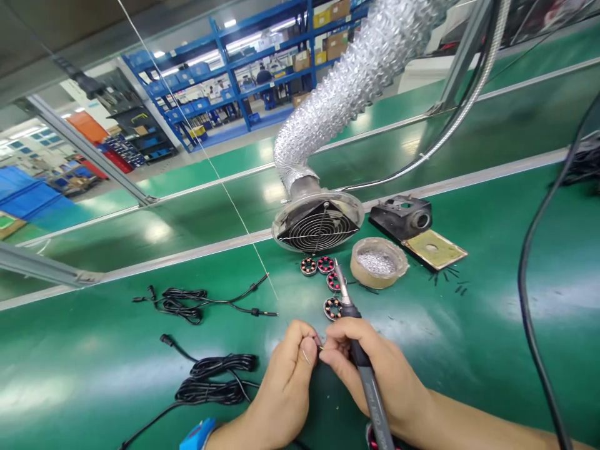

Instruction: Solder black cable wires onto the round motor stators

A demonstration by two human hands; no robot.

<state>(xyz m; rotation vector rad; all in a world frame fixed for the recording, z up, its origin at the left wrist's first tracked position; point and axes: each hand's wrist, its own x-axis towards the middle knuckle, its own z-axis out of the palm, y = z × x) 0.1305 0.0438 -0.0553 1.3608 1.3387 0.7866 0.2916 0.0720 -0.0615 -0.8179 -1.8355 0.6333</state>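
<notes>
My right hand [382, 369] is closed around the dark handle of a soldering iron [370, 387], whose metal tip points up and away over the bench. Its thumb and index finger also pinch at a thin wire end [321, 350] between the hands. My left hand [285, 381] is closed, thumb against index finger, on the dark cable end that this wire belongs to. A fine pale strand shows by the left thumb. Just beyond the iron's tip lie several small round motor stators [333, 307] with red or copper windings. Another one is partly hidden beneath my right hand.
Coiled black cables [215, 378] lie to the left, with another cable bundle [185, 303] behind. A fume extractor [321, 225] on a silver duct [328, 106] stands ahead. Beside it are a round tub [377, 262] and an iron stand [405, 215]. A black cord [525, 281] hangs at right.
</notes>
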